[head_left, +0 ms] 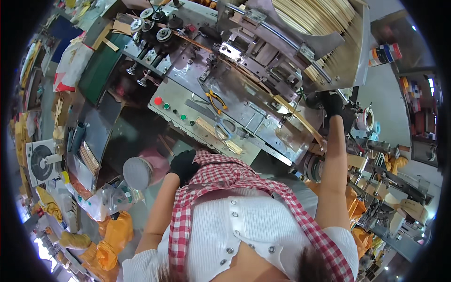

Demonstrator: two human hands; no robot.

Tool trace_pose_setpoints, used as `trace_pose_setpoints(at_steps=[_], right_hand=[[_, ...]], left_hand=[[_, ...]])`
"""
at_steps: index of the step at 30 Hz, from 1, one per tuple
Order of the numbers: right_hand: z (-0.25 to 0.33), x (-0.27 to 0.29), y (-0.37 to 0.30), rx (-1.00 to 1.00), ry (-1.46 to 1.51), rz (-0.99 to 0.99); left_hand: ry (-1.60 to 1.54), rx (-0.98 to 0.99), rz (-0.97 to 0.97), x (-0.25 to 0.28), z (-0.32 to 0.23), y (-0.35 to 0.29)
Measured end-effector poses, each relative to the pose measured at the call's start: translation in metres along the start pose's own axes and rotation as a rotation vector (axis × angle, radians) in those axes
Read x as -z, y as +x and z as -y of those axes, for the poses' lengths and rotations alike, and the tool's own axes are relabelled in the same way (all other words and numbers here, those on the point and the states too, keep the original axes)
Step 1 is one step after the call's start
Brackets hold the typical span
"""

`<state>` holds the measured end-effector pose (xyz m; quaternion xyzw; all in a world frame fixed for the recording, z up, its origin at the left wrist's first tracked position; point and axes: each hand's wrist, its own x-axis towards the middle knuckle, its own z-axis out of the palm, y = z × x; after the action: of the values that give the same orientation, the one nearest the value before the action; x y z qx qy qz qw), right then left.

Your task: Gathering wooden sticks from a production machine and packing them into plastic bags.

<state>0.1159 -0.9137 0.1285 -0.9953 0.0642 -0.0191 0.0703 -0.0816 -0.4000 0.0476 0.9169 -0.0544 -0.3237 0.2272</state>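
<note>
My right hand, in a black glove, reaches far forward to the machine, beside the lower edge of a metal hopper filled with thin pale wooden strips. Its fingers are lost among dark parts. Also gloved in black, my left hand hangs low at the side of my red checked apron; dark shadow hides how its fingers lie. Between the hands, yellow-handled pliers, scissors and a steel ruler lie on the machine's bed. A narrow wooden strip runs slantwise along the guide.
A control panel with a red button and green ones faces me. Pulley-like wheels stand at the far left of the machine. A round grey stool is near my left arm. Orange sacks and a fan are left; tape rolls right.
</note>
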Motion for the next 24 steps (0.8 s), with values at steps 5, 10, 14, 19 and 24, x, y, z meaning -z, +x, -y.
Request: trace_pose_setpoints(at_steps=[5,10,14,19,24], right_hand=[[0.022,-0.021,-0.008,0.002,-0.406,-0.154],[0.06,-0.048,-0.048,-0.232,0.394,-0.662],[0.029,-0.002,-0.024,-0.048,0.189,-0.237],[0.017,0.005,-0.003,0.126,-0.248,-0.082],[0.04,-0.041,-0.026,-0.283,0.462,-0.504]], left_hand=[[0.008,-0.101,-0.072,-0.002,-0.003,0.026],[-0.076,-0.06,-0.095,0.011,-0.018,0.036],[0.027,0.016,-0.029,-0.007,-0.001,0.028],[0.075,0.046,0.142,0.006,-0.001,0.02],[-0.02,-0.023,-0.159,-0.017,0.017,0.017]])
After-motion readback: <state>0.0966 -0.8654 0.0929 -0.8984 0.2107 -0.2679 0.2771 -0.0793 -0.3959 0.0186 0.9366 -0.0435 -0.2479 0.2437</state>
